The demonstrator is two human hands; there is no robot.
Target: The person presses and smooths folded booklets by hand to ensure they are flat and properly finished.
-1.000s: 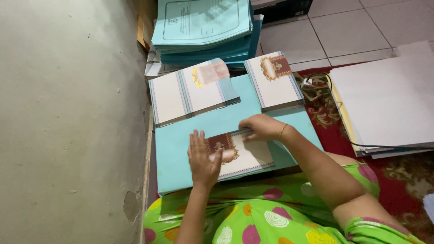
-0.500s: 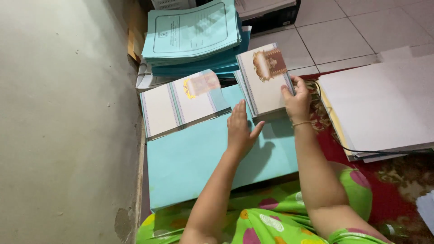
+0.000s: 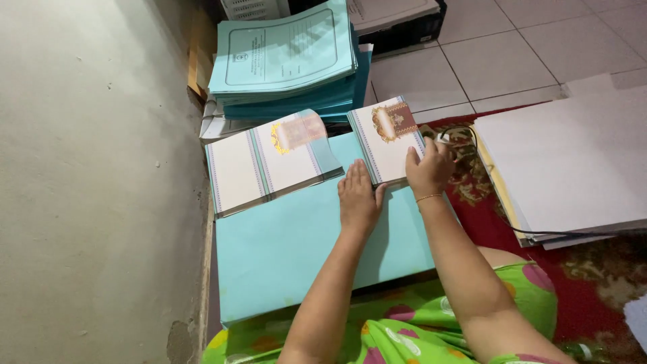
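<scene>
Your right hand (image 3: 428, 168) has its fingers on the edge of the small cream booklet stack with the gold-and-brown emblem (image 3: 389, 138), which sits at the far right corner of the flat turquoise card sheet (image 3: 303, 249). Left hand (image 3: 357, 197) lies open and flat beside it. Square the edges gently; those covers look glossy and slippery.

Arms: we see both bare, without sleeves.
Wrist: thin gold bracelet (image 3: 428, 197) below the right hand (image 3: 427, 168) fingers.
Garment: green fabric (image 3: 431, 317), pink and yellow spots.
</scene>
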